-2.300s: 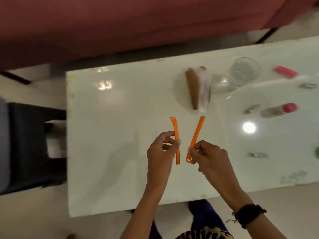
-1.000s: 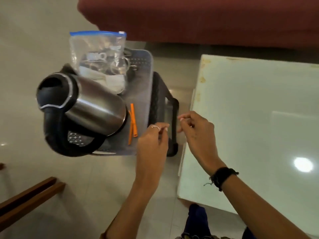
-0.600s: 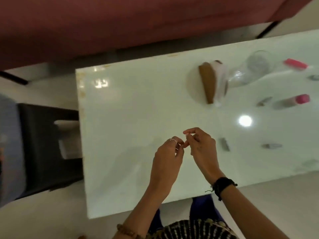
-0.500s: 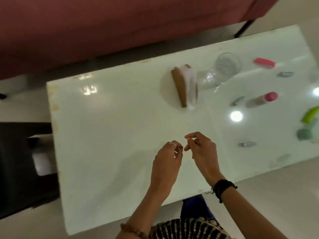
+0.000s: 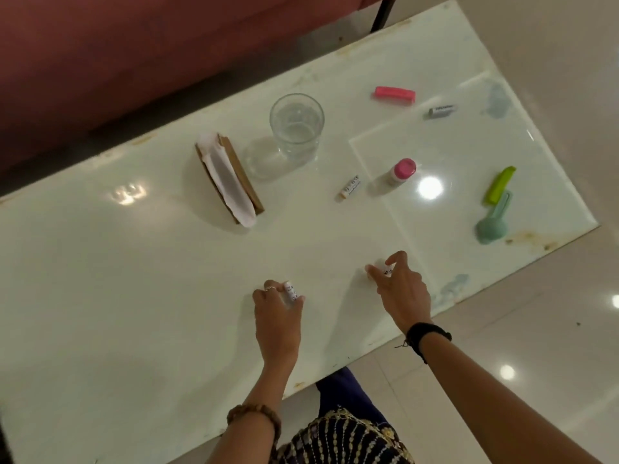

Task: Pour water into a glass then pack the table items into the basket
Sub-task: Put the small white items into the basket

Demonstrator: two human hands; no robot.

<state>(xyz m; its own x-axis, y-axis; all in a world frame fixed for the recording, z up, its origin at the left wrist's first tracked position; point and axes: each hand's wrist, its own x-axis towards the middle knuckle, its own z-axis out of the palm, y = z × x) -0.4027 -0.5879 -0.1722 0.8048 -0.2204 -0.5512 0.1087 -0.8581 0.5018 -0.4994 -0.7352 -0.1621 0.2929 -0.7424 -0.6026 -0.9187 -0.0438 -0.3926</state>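
My left hand [image 5: 278, 316] pinches a small white battery [image 5: 290, 292] just above the white table [image 5: 134, 279] near its front edge. To its right, my right hand [image 5: 400, 289] pinches another small white battery [image 5: 385, 270]. A clear glass [image 5: 296, 127] holding some water stands upright at the back middle. A brown napkin holder [image 5: 229, 179] with white tissue is left of the glass. The basket is out of view.
A third white battery [image 5: 350, 188], a pink-capped bottle [image 5: 402, 171], a pink clip [image 5: 395, 94] and a grey battery [image 5: 442, 110] lie right of the glass. A green clip [image 5: 499, 185] and teal scoop [image 5: 492, 222] sit near the right edge. A red sofa [image 5: 134, 45] runs behind.
After dropping the orange strips in the basket, my view swung back to the table. Both hands moved apart and each has taken hold of a small white battery.
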